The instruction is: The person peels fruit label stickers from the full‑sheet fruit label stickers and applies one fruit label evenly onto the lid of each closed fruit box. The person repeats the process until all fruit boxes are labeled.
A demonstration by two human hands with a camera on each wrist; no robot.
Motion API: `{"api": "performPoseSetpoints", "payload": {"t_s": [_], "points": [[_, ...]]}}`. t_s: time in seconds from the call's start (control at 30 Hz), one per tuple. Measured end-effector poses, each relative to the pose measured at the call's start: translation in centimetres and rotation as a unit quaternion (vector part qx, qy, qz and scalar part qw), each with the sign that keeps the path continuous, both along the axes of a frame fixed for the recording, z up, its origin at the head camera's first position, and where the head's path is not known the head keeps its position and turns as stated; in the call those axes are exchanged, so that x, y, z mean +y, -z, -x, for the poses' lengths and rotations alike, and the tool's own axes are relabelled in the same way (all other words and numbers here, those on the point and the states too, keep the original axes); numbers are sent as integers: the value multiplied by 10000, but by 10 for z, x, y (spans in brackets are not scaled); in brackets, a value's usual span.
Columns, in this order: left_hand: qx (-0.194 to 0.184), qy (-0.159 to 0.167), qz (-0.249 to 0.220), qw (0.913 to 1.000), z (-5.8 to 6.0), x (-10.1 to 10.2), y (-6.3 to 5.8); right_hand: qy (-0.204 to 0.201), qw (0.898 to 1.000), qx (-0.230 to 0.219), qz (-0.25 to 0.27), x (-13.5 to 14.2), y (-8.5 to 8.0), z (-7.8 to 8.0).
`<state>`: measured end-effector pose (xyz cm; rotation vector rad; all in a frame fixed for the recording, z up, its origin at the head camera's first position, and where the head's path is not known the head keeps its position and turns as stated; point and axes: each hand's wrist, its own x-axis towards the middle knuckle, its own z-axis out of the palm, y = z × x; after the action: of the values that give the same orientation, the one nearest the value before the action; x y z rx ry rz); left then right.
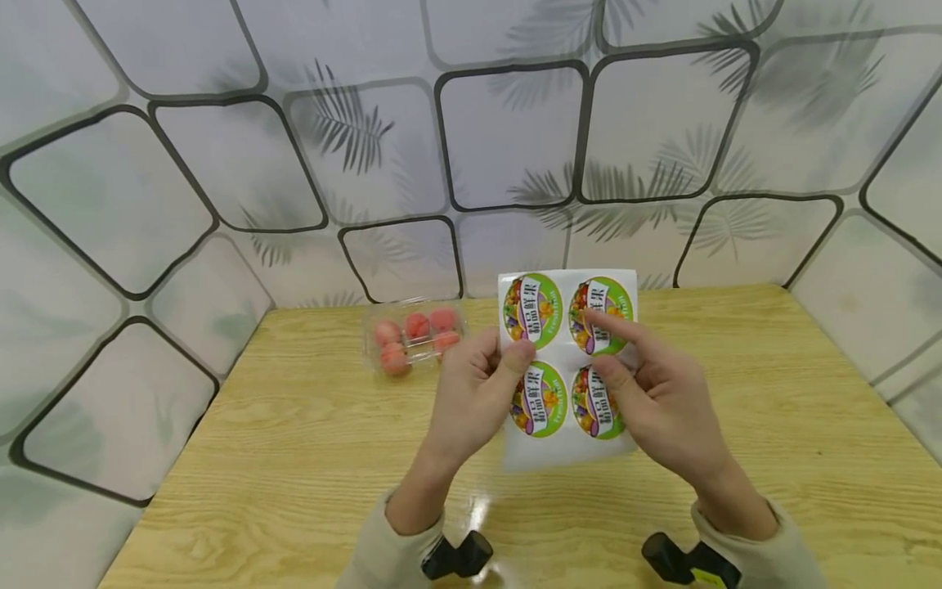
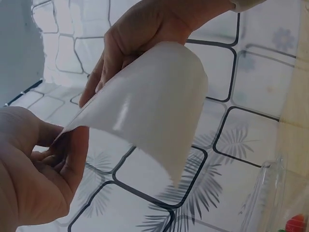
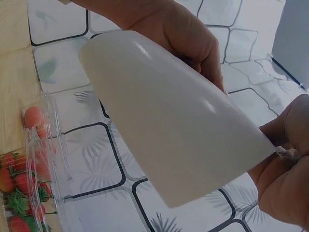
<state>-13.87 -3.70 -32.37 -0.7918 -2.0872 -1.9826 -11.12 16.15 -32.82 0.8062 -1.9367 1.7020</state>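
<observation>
A white sticker sheet (image 1: 530, 451) is held up over the table, printed with round green-edged fruit labels in two rows. My left hand (image 1: 471, 405) pinches its left edge, thumb in front and fingers folded behind. At the right side, my right hand (image 1: 666, 401) pinches the sheet with the thumb over the lower right label, its index finger stretched across the upper right one. Both wrist views show the blank back of the sheet (image 2: 164, 92), bent into a curve between the hands. All labels appear to be on the sheet.
Behind my left hand, a clear plastic box (image 1: 423, 353) on the wooden table (image 1: 294, 458) holds several pinkish-red round fruits. Strawberries (image 3: 21, 181) with green leaves show inside it in the right wrist view. A patterned wall covering (image 1: 508, 139) stands along the table's back and sides.
</observation>
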Motion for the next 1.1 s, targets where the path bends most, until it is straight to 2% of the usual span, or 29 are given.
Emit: {"api": "performPoseSetpoints", "payload": {"t_s": [0.13,0.2,0.33,0.43,0.6,0.8,0.87,1.0,1.07,1.1], "points": [[-623,174,-142,9978,3,-2,-2,-320,9994,-57,-151,2,-2,0],[-714,115,-338,9968,4,-3,-2,-467,9978,-192,-436,3,-2,-2],[-480,-430,-845,9943,8,-3,-1,-865,9907,-667,-813,3,-4,-5],[-352,-816,-1059,9904,9,-3,0,-1097,9856,-941,-873,3,-4,-6],[-115,-1039,-1222,9870,9,-2,1,-1123,9829,-1110,-945,3,-4,-6],[352,-1525,-1319,9788,9,0,3,-1372,9783,-1363,-745,3,-5,-4],[332,-1511,-1284,9796,10,1,4,-1325,9765,-1549,-698,1,-5,-4],[325,-1168,-868,9888,9,2,5,-1336,9718,-1837,-626,-1,-4,-4],[507,-1027,-654,9913,9,3,7,-1471,9694,-1889,-543,-1,-3,-3],[752,-1070,-480,9902,9,3,8,-1575,9683,-1875,-499,-1,-3,-3]]}}
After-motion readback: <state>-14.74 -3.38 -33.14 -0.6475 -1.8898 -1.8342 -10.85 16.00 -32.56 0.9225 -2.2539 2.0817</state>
